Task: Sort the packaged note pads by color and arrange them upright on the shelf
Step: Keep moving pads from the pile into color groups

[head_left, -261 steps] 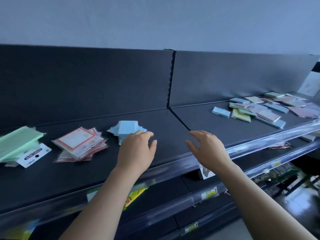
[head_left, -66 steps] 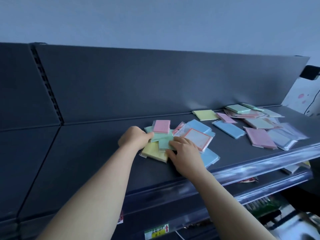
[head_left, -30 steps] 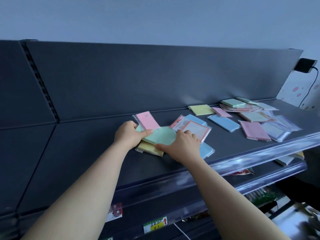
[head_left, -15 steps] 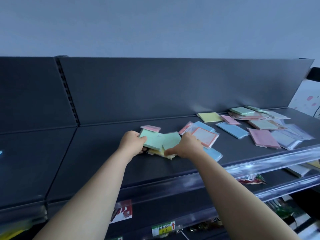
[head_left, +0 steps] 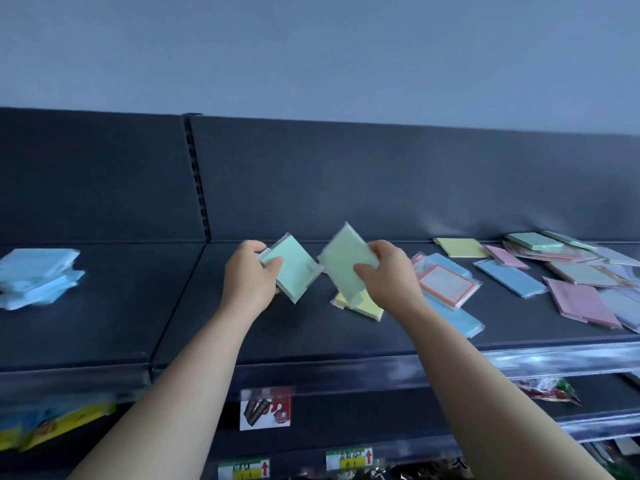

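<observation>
Above dark shelf (head_left: 311,334), left hand (head_left: 251,277) tight around mint pad (head_left: 294,271), right hand (head_left: 388,275) tight around paler green pad (head_left: 344,261).

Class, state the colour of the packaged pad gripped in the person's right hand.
The pad in the right hand is pale green; head view shows it best.

- mint-green pad (head_left: 294,275), faint dotted mark
- duller green pad (head_left: 344,268)
- yellow pad (head_left: 369,308)
- white pad (head_left: 446,286), orange-red border
- light blue stack of pads (head_left: 38,277)
- pink pad (head_left: 581,303)
- dark grey shelf (head_left: 311,341)
- blue-grey wall (head_left: 311,46)
</observation>
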Demonstrator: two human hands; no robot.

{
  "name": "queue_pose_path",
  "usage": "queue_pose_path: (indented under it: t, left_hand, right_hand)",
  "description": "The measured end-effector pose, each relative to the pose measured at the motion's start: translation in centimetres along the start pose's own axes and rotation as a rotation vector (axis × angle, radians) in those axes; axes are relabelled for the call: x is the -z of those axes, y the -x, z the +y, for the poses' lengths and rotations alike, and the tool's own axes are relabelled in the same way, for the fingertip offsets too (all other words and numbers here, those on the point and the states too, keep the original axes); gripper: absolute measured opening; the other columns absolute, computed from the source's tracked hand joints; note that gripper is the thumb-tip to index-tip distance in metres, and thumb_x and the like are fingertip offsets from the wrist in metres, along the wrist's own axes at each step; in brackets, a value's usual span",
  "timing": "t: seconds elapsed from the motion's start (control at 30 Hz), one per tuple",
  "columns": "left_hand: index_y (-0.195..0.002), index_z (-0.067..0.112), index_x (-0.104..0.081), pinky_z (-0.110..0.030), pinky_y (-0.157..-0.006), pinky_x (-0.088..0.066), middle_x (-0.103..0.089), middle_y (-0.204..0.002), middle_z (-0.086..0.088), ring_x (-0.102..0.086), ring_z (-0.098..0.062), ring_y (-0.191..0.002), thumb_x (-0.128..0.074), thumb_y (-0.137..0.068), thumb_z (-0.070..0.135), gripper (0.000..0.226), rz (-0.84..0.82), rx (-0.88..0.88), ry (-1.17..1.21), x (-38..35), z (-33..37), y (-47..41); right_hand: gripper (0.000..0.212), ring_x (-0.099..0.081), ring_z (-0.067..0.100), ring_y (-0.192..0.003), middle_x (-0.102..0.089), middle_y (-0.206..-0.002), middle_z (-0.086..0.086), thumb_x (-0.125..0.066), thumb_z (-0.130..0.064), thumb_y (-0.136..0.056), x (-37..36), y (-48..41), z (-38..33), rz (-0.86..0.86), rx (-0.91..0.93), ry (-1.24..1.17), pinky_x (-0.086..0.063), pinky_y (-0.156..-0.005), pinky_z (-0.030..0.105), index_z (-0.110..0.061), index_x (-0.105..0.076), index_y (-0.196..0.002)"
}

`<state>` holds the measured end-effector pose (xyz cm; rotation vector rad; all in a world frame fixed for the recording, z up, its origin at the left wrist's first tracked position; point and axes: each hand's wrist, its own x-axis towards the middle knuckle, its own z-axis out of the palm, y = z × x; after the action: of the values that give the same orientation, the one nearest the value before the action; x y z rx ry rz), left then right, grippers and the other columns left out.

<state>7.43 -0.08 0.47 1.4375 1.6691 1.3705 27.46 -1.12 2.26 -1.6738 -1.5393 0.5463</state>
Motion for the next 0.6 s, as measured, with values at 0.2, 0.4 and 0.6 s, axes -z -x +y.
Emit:
queue_pose_path:
  t: [0.2, 0.4, 0.6]
  left_hand:
    - [-0.097, 0.018, -0.057, -0.046, -0.065, -0.059, -0.063, -0.095, 0.0, -0.066, -0.021, -0.083, -0.062, -0.09, 0.018, 0.009, 0.188, -0.025, -0.051, 7.7, -1.9, 0.7]
    - [-0.092, 0.027, -0.053, -0.05, -0.072, -0.058, -0.061, -0.094, 0.006, -0.063, -0.021, -0.09, -0.056, -0.092, 0.019, 0.009, 0.363, -0.007, -0.072, 17.5, -5.5, 1.0]
    - [-0.103, 0.02, -0.053, -0.046, -0.062, -0.06, -0.063, -0.102, -0.004, -0.065, -0.023, -0.09, -0.057, -0.094, 0.016, 0.01, 0.489, 0.085, -0.066, 28.4, -9.6, 1.3]
  right_hand:
    - [0.021, -0.059, 0.012, -0.071, -0.064, -0.087, -0.008, -0.054, -0.014, -0.085, -4.6, 1.2, -5.6, -0.124, 0.119, -0.14, -0.039, -0.046, 0.013, -0.024, -0.059, -0.102]
    - [0.02, -0.06, 0.004, -0.062, -0.065, -0.087, -0.015, -0.057, -0.014, -0.085, -10.9, 3.0, -12.4, -0.254, 0.251, -0.205, -0.046, -0.054, 0.023, -0.027, -0.059, -0.1]
    - [0.019, -0.061, 0.004, -0.063, -0.064, -0.093, -0.012, -0.057, -0.013, -0.088, -19.9, 5.6, -20.4, -0.392, 0.352, -0.25, -0.046, -0.048, 0.015, -0.022, -0.059, -0.105]
